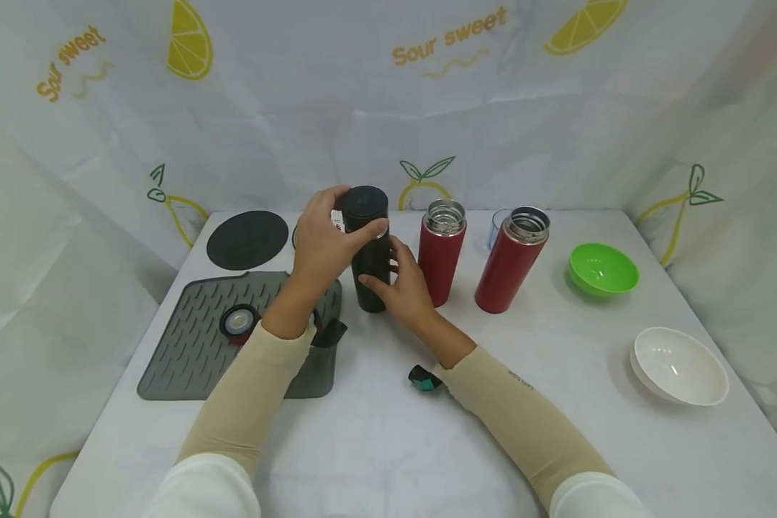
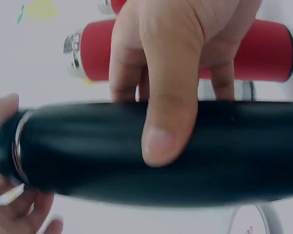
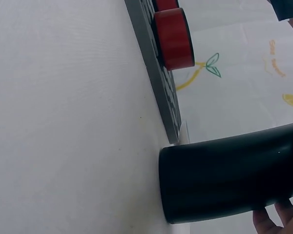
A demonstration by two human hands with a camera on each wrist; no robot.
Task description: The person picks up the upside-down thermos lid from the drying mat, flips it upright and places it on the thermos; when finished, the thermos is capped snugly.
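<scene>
Sleeves (image 1: pixel 252 403) in tan reach forward over the white table (image 1: pixel 375 453). Just beyond the right cuff lies a small black and green object (image 1: pixel 425 379), too small to name surely. On the left, the grey mat (image 1: pixel 175 360) lies under the left forearm, with a round lid (image 1: pixel 239 321) on it. Well off to the right is the white bowl (image 1: pixel 676 367).

Farther in, directly between both hands, the black bottle (image 1: pixel 370 257) stands with its long axis upright or nearly so, base on the table. The left hand (image 1: pixel 325 241) pinches its cap (image 1: pixel 365 204) at the top; the right hand (image 1: pixel 404 286) grips the body lower down, thumb across the near side. A silver ring shows where cap meets body; how tightly they join I cannot tell.

Just beside the right hand, one red bottle (image 1: pixel 442 259) limits room on that side; a second red bottle (image 1: pixel 513 262) stands past it, with a clear glass (image 1: pixel 496 229) behind. The green bowl (image 1: pixel 602 270) sits farther right, and a printed curtain (image 1: pixel 337 129) closes the back.
</scene>
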